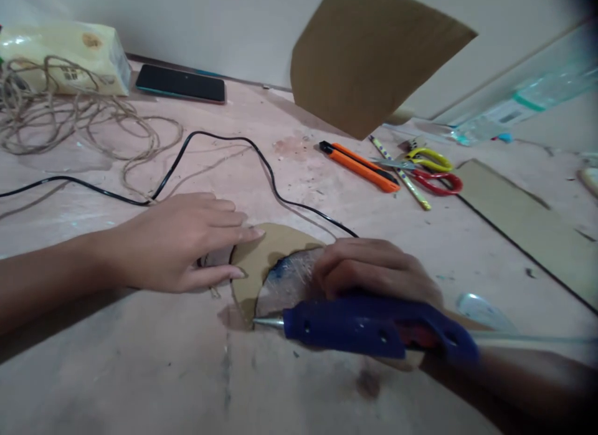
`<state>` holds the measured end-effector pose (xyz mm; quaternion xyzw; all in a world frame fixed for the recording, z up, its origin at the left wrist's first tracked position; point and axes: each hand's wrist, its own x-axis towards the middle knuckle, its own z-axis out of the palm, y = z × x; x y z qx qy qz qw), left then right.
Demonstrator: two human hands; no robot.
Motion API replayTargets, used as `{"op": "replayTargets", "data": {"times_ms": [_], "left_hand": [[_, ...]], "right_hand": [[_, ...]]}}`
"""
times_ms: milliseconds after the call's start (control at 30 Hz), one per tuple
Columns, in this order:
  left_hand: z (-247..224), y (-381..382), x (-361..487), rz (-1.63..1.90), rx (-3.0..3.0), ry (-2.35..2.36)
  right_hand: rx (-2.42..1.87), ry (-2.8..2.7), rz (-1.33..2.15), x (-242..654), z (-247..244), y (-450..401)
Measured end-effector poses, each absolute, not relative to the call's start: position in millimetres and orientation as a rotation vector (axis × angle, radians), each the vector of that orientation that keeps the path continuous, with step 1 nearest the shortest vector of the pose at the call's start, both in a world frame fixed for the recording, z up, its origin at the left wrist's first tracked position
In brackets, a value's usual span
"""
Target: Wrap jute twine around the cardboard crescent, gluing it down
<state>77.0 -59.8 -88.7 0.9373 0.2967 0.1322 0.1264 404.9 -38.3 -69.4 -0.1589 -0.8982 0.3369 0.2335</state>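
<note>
A blue hot glue gun lies in the grip of my right hand, its metal nozzle pointing left. The nozzle tip is at the lower left end of a curved brown cardboard piece. My left hand rests beside that cardboard, index finger stretched over its upper left edge and thumb at its left side. A shiny, scuffed patch with blue marks shows inside the curve. The glue gun hides part of my right hand and of the cardboard's right side.
Behind my hands runs a black cable. Farther back are an orange box cutter, a patterned pencil, scissors, a phone, tangled twine and a tissue pack. A cardboard sheet leans at the wall; a plastic bottle lies right.
</note>
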Motion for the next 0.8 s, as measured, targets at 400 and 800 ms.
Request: {"op": "replayTargets", "data": {"times_ms": [400, 800], "left_hand": [[-89, -59, 73, 0.367, 2.659, 0.945], [-90, -59, 73, 0.352, 2.599, 0.987]], "right_hand": [[-0.443, -2.444, 1.052, 397, -84, -36], [-0.344, -2.467, 0.928, 396, -84, -37]]}}
